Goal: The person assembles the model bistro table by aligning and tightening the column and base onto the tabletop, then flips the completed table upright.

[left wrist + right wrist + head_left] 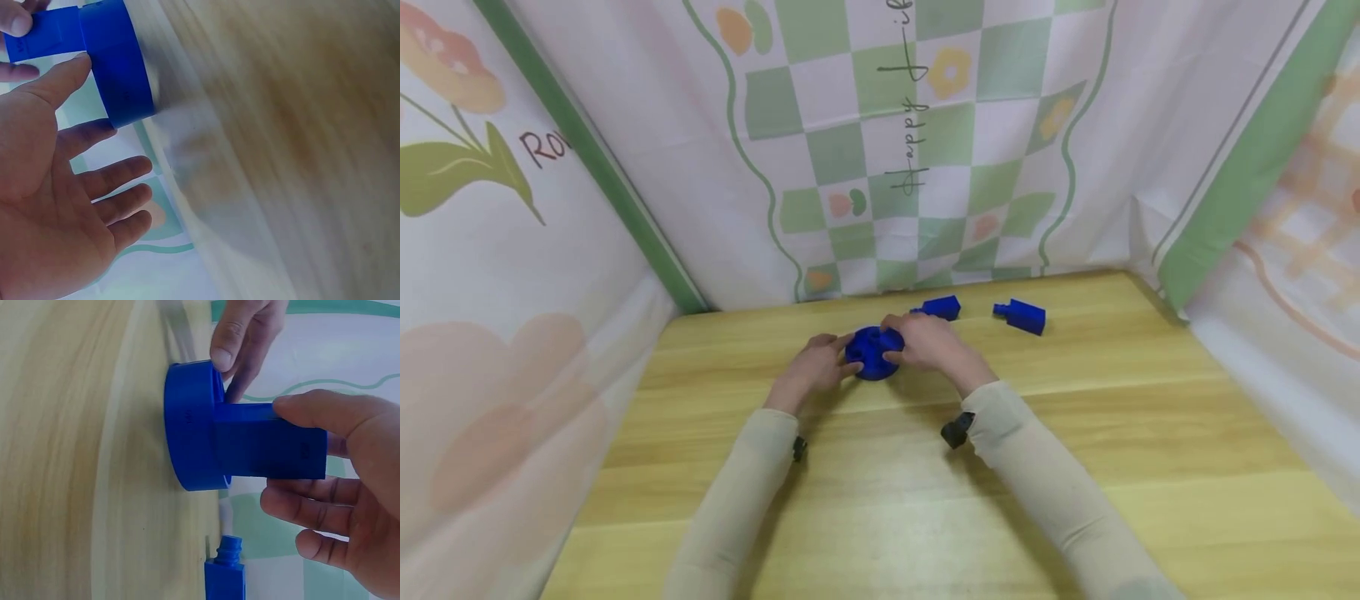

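A round blue base [871, 363] with a thick rim and openings in its top rests on the wooden table. My left hand [816, 367] holds its left side between thumb and index finger; the other fingers stay apart from it in the left wrist view. From above, my right hand [928, 343] grips a blue rectangular block [272, 449], thumb on one side and fingers on the other. The block stands upright, its lower end at the base [190, 425]; the joint itself is hidden inside the rim.
Two more blue blocks with threaded necks lie behind and to the right, one block [943, 308] close to my right hand and another block [1024, 317] farther right. Patterned curtains [917, 208] enclose the table [925, 517] at the back and sides.
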`<state>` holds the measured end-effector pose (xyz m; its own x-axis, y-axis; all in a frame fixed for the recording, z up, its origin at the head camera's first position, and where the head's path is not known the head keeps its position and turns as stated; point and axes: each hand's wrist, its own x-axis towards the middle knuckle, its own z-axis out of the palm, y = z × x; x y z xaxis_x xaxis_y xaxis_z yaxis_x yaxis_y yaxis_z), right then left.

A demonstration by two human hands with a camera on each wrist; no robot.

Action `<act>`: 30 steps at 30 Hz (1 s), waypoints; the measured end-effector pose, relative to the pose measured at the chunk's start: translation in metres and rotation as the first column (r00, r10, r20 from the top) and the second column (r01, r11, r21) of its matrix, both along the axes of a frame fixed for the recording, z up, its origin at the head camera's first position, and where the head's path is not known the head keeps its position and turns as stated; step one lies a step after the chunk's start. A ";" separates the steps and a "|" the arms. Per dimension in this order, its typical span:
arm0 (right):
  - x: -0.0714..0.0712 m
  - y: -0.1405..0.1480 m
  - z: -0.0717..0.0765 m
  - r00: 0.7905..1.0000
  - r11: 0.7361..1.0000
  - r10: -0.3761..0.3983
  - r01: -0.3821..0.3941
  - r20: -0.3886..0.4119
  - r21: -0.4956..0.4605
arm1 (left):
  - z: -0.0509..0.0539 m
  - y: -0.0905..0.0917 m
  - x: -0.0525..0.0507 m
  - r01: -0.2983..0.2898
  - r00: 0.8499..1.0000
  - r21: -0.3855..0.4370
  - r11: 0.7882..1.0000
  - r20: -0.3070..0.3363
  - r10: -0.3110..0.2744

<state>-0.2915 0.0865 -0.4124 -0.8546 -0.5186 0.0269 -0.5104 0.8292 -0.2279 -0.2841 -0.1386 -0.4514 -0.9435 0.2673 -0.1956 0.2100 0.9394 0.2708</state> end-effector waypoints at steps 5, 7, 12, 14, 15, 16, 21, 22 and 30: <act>0.001 0.000 0.001 1.000 1.000 0.004 -0.004 0.021 0.030 | 0.001 0.000 0.001 0.008 1.000 -0.009 1.000 0.000 -0.008; 0.001 0.001 0.002 1.000 0.999 0.005 -0.006 0.029 0.032 | 0.000 0.001 0.001 0.007 1.000 -0.010 1.000 -0.001 -0.007; -0.001 0.004 0.001 1.000 0.999 -0.011 0.011 -0.002 0.031 | 0.002 0.002 0.000 0.014 1.000 -0.023 1.000 -0.014 -0.014; -0.002 0.006 -0.001 1.000 0.999 -0.015 0.015 -0.022 0.030 | 0.002 0.002 -0.001 0.019 1.000 -0.031 0.999 -0.016 -0.019; -0.002 0.006 -0.001 0.999 0.999 -0.015 0.016 -0.030 0.031 | 0.003 0.002 -0.001 0.020 1.000 -0.033 0.999 -0.016 -0.021; -0.003 0.006 -0.002 0.999 0.999 -0.013 0.014 -0.037 0.031 | 0.003 0.002 -0.001 0.020 1.000 -0.034 0.999 -0.014 -0.021; -0.006 0.008 -0.003 0.998 1.000 -0.006 0.006 -0.055 0.005 | 0.004 0.002 0.000 0.022 1.000 -0.031 0.999 -0.011 -0.022; -0.006 0.008 -0.004 0.999 1.000 0.000 -0.001 -0.049 -0.010 | 0.004 0.002 0.000 0.022 1.000 -0.032 0.999 -0.012 -0.022; -0.007 0.015 -0.010 0.997 0.993 0.055 -0.050 0.051 -0.108 | 0.000 0.001 0.004 0.054 0.995 -0.093 0.994 -0.078 -0.061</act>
